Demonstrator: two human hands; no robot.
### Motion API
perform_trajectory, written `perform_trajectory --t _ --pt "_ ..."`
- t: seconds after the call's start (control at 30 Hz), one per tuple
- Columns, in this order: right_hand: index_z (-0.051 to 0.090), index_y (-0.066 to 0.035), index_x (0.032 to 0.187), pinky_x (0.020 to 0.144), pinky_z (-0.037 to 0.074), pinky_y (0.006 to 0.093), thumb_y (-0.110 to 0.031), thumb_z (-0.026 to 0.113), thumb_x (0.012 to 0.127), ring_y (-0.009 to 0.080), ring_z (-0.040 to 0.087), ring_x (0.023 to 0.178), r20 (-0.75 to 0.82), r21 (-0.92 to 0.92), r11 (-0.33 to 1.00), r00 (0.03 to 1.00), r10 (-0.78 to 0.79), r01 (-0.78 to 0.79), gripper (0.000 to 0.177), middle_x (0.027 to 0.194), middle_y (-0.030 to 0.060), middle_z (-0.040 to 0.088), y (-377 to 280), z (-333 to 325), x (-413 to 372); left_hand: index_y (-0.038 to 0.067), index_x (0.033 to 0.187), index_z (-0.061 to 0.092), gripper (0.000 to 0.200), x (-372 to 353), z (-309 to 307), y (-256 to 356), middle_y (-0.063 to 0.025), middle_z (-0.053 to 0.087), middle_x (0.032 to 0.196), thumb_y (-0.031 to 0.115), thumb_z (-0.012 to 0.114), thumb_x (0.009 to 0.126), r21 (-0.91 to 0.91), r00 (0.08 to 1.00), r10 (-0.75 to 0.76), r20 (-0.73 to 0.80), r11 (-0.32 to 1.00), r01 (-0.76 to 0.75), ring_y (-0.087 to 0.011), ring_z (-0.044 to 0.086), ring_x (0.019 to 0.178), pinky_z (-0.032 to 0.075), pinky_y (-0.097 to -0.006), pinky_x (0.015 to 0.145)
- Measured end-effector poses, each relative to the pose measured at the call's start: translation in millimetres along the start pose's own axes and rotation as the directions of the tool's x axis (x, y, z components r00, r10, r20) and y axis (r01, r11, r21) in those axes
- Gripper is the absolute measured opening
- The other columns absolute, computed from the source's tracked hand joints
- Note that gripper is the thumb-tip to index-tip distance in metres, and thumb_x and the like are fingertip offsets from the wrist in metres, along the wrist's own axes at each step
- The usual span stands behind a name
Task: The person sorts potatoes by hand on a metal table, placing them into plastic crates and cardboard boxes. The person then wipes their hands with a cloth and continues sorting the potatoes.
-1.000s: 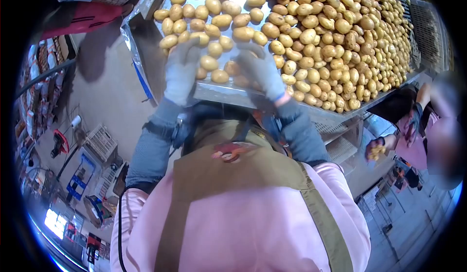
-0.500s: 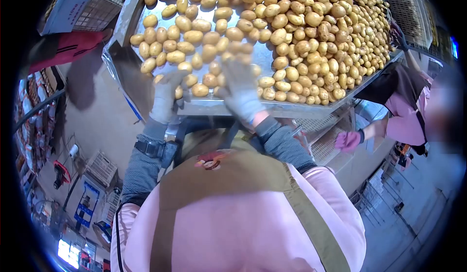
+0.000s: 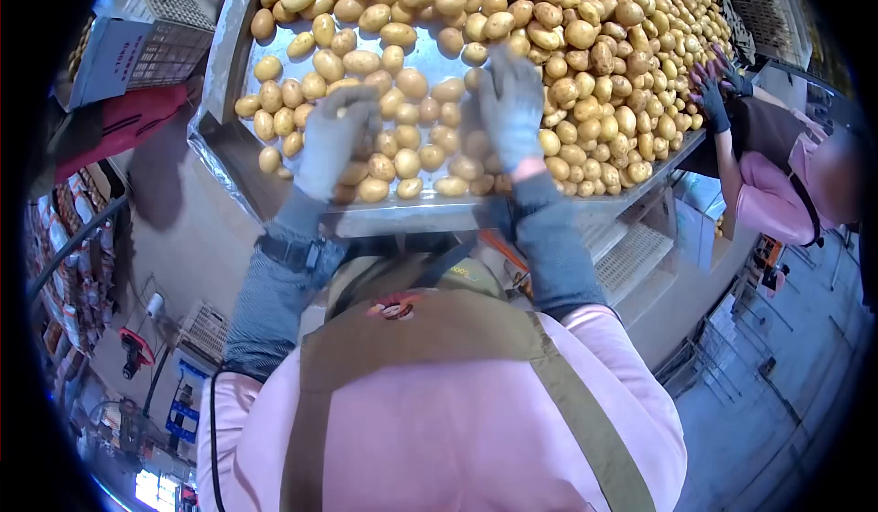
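Many yellow-brown potatoes (image 3: 585,64) lie on a metal sorting table (image 3: 224,73), heaped to the right and spread in a looser layer to the left. My left hand (image 3: 338,137), in a grey glove, rests over the loose potatoes near the front edge, its fingers curved and partly blurred; whether they grip a potato is unclear. My right hand (image 3: 512,109), also gloved, reaches in at the left side of the heap. Its fingers point away from me, smeared by motion, against the potatoes.
At the right, a co-worker (image 3: 777,183) in a pink top has both gloved hands at the heap's edge. A carton (image 3: 105,59) and crate stand at upper left. Another crate (image 3: 633,258) sits below the table's right side.
My right hand has moved right and further in, toward the heap. My left hand has moved slightly right. The co-worker's lower hand has come up to the potatoes. Potatoes near my hands have shifted.
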State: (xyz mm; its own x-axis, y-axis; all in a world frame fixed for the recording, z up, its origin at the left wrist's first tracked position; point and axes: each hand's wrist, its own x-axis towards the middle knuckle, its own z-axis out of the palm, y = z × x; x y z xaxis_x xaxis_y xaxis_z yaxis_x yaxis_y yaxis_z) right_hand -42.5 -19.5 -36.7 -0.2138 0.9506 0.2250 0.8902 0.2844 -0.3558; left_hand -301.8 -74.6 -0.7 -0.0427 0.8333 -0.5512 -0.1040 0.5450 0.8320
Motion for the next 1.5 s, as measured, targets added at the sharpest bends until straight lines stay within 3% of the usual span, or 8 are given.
perform_trajectory --t 0.27,0.37,0.47,0.63,1.07,1.2,1.37,1.5 --pt "0.058 -0.010 0.134 0.110 0.032 0.0564 -0.032 0.061 0.091 0.0335 0.052 0.129 0.363 -0.006 1.000 0.932 0.013 -0.012 0.049 0.147 0.0144 0.050 -42 -2 -50 0.019 0.121 0.068 0.029 57 2 -19 -0.0142 0.067 0.121 0.025 0.054 0.098 0.686 0.838 0.465 0.287 0.511 -0.518 -0.0344 0.064 0.111 0.050 -0.0444 0.097" --pt "0.058 -0.007 0.134 0.102 0.040 0.0532 -0.025 0.064 0.088 0.0357 0.057 0.118 0.309 0.058 0.975 0.933 0.186 -0.214 0.050 0.135 0.0159 0.059 3 -39 -46 0.021 0.118 0.069 0.027 61 3 5 -0.0117 0.068 0.120 0.029 0.053 0.098 0.945 0.988 0.008 0.156 0.290 -0.152 -0.0329 0.067 0.107 0.052 -0.0445 0.094" --pt "0.064 -0.002 0.126 0.109 0.040 0.0483 -0.024 0.065 0.089 0.0381 0.057 0.122 -0.128 -0.023 0.998 0.990 0.050 -0.053 0.043 0.129 0.0203 0.063 18 -16 -7 0.023 0.135 0.060 0.039 91 30 24 -0.0079 0.064 0.131 0.027 0.058 0.097 0.756 0.768 0.580 0.272 0.365 -0.544 -0.0316 0.065 0.112 0.053 -0.0391 0.093" --pt "0.052 -0.010 0.140 0.115 0.021 0.0646 -0.040 0.059 0.093 0.0307 0.047 0.136 0.375 -0.023 0.999 0.926 -0.034 0.046 0.056 0.144 0.0142 0.053 -42 16 -39 0.027 0.145 0.048 0.069 140 67 55 -0.0099 0.045 0.152 0.012 0.069 0.081 0.792 0.703 0.413 0.579 -0.080 -0.605 -0.0319 0.063 0.115 0.054 -0.0418 0.093" --pt "0.067 -0.007 0.100 0.076 0.055 0.0429 -0.019 0.065 0.089 0.0316 0.068 0.090 0.182 -0.026 0.994 0.977 0.110 -0.107 0.016 0.103 0.0155 0.066 44 12 34 0.009 0.114 0.072 0.025 41 44 8 -0.0118 0.072 0.108 0.021 0.064 0.093 0.547 0.930 0.367 0.035 0.771 -0.325 -0.0253 0.068 0.099 0.053 -0.0357 0.088" --pt "0.068 -0.005 0.104 0.080 0.052 0.0343 -0.015 0.060 0.095 0.0233 0.063 0.090 0.420 0.677 0.459 0.813 0.403 -0.576 0.015 0.103 0.0125 0.067 5 1 13 0.021 0.139 0.055 0.045 118 32 55 -0.0122 0.064 0.126 0.036 0.055 0.097 0.807 0.849 0.521 0.084 0.464 -0.364 -0.0325 0.063 0.114 0.050 -0.0436 0.096" --pt "0.060 -0.003 0.115 0.074 0.053 0.0382 -0.011 0.054 0.096 0.0216 0.062 0.085 0.098 0.588 0.795 0.989 0.111 -0.147 0.022 0.104 0.0107 0.064 -38 18 -45 0.013 0.127 0.057 0.045 191 65 84 -0.0167 0.067 0.118 0.042 0.059 0.092 0.955 0.898 0.401 0.183 0.145 -0.259 -0.0354 0.066 0.109 0.052 -0.0462 0.090" --pt "0.056 -0.002 0.121 0.069 0.054 0.0327 -0.013 0.057 0.096 0.0178 0.062 0.090 0.700 0.707 -0.270 0.591 0.400 -0.654 0.028 0.108 0.0095 0.061 -51 -30 -32 0.011 0.119 0.057 0.044 159 57 79 -0.0178 0.067 0.107 0.040 0.066 0.088 0.668 0.904 0.425 -0.056 0.689 -0.282 -0.0344 0.068 0.097 0.055 -0.0456 0.082"
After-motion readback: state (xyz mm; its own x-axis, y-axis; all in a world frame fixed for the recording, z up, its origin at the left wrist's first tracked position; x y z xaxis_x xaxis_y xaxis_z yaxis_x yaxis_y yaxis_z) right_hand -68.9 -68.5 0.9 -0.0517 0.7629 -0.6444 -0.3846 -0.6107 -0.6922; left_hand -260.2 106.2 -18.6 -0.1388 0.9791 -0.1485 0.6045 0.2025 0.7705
